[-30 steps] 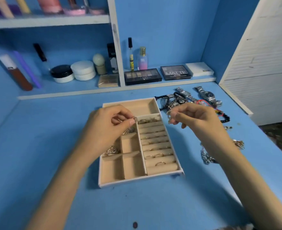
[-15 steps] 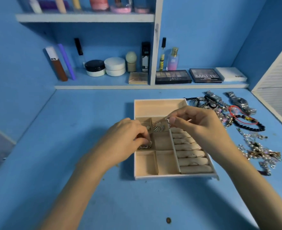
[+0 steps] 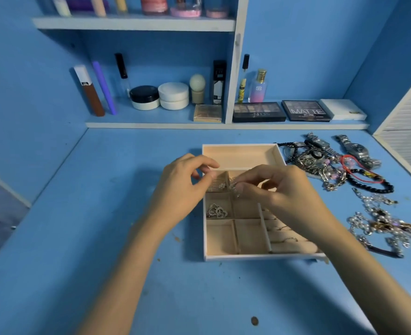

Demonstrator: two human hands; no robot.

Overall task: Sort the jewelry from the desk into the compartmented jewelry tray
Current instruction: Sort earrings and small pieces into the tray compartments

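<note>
The beige compartmented jewelry tray [image 3: 239,151] lies on the blue desk. My right hand [image 3: 279,189] pinches a small silver earring [image 3: 234,188] over the tray's upper small compartments. My left hand [image 3: 187,182] hovers at the tray's left edge, thumb and fingers curled close together; what they hold, if anything, I cannot make out. Heart-shaped silver pieces [image 3: 216,211] lie in a left-middle compartment, and rings sit in the ring rolls [image 3: 284,240] on the right. Loose jewelry waits on the desk to the right: a pile of bracelets [image 3: 318,163], a watch [image 3: 356,151], a black bead bracelet [image 3: 371,184], silver chains [image 3: 380,226].
Behind the tray, a low shelf [image 3: 223,125] holds makeup palettes, jars, tubes and a perfume bottle. A white slatted panel [image 3: 407,131] stands at the right edge. Open blue desk [image 3: 103,213] spreads to the left and in front of the tray.
My left hand has lifted from the left-middle compartment to the tray's upper left. My right hand has shifted slightly left and down with the earring. The camera has come closer.
</note>
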